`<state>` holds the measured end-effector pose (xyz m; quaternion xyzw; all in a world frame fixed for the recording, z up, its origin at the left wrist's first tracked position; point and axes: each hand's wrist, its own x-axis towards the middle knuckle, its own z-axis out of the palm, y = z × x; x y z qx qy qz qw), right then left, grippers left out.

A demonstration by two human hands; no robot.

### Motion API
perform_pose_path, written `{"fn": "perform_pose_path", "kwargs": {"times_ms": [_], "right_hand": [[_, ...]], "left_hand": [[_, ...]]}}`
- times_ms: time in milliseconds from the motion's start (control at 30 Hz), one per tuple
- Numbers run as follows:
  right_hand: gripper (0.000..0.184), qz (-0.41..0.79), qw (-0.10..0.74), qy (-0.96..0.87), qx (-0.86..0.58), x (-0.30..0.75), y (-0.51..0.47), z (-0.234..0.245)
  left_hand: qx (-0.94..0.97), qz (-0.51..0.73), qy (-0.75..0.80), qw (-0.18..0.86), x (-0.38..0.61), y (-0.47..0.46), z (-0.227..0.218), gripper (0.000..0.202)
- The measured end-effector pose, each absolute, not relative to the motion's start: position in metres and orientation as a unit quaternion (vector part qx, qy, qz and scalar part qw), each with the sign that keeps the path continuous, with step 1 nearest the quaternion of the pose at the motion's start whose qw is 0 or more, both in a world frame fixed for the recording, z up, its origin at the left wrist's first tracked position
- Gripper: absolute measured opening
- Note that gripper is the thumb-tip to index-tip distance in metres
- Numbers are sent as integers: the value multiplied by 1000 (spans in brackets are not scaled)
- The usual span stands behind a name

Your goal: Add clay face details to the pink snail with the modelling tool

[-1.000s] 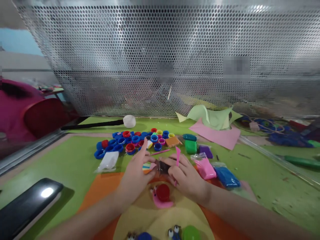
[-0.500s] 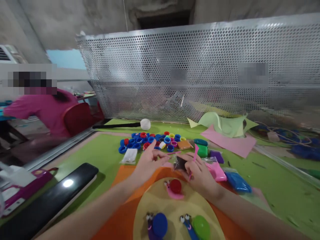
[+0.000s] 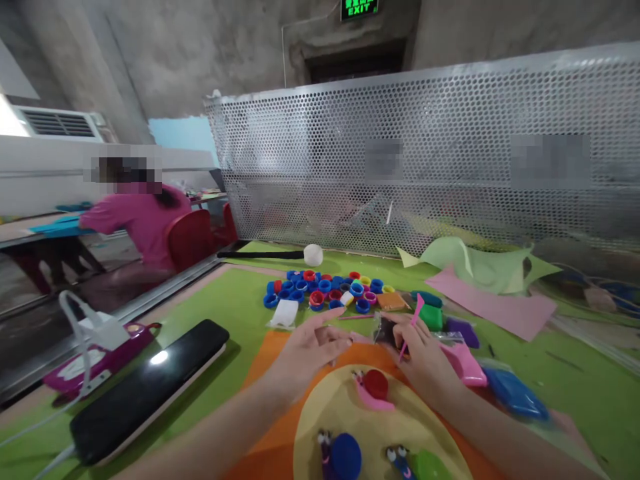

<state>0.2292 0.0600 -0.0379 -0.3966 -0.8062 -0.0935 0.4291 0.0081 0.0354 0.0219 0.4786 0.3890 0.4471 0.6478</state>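
My right hand [image 3: 420, 353] is closed around a thin pink clay-modelling tool [image 3: 417, 312], its flat end pointing up. Its fingers touch a clear packet of black clay [image 3: 385, 331]. To the left, my left hand [image 3: 311, 350] hovers with fingers apart and bent, holding nothing that I can see. Below both hands lies a round yellow sheet [image 3: 320, 413] on orange paper. On it is a pink clay snail [image 3: 374, 398] with a red cap shell. Nearer me are a snail with a blue cap [image 3: 346, 456] and one with a green cap [image 3: 431, 465], cut off by the frame.
Many coloured bottle caps [image 3: 325, 287] lie behind my hands. Clay packets in pink [image 3: 470, 365], blue [image 3: 517, 392] and green [image 3: 431, 316] sit at right. At left are a black lamp [image 3: 150, 390] and a purple power strip [image 3: 100, 367]. A person in pink [image 3: 145, 220] sits beyond.
The whole view has shifted, so things appear further right and an exit sign shows above. My right hand keeps the pink tool; my left hand stays beside it with little change.
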Motion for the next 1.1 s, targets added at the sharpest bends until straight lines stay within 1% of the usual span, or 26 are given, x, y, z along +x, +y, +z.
{"fn": "perform_pose_path", "kwargs": {"times_ms": [67, 233, 333, 400, 567, 667, 767, 833, 900, 933, 967, 1000, 1100], "right_hand": [[17, -92, 422, -803, -411, 231, 64, -41], [18, -83, 406, -798, -437, 233, 70, -47], [16, -78, 398, -797, -447, 233, 70, -49], [17, -74, 392, -799, -450, 234, 70, -50], [14, -72, 373, -802, -461, 237, 70, -54], [15, -79, 360, -804, -467, 239, 70, -57], [17, -87, 354, -805, -468, 242, 71, -60], [18, -91, 358, -807, -460, 243, 71, -60], [18, -94, 365, -810, -449, 243, 71, -60], [16, -95, 366, -811, -447, 243, 71, -59], [15, -96, 366, -810, -447, 242, 71, -59], [14, -97, 366, -809, -450, 242, 71, -58], [13, -102, 361, -804, -462, 241, 71, -58]], "left_hand": [[457, 461, 365, 667, 8, 33, 26, 47], [415, 490, 287, 711, -1, 23, 40, 42], [403, 503, 227, 730, -8, 16, 50, 50], [394, 505, 179, 747, -11, 12, 55, 56], [376, 484, 31, 790, -13, 9, 58, 56], [382, 452, 15, 806, -13, 9, 57, 59], [337, 441, 18, 832, -13, 1, 56, 58], [282, 463, 49, 839, -13, -6, 55, 49], [258, 499, 77, 824, -14, -11, 53, 40], [249, 509, 74, 821, -14, -11, 52, 42], [271, 478, 63, 833, -14, -10, 51, 55], [313, 413, 31, 855, -15, -7, 51, 63], [360, 391, -10, 847, -16, 2, 51, 64]]}}
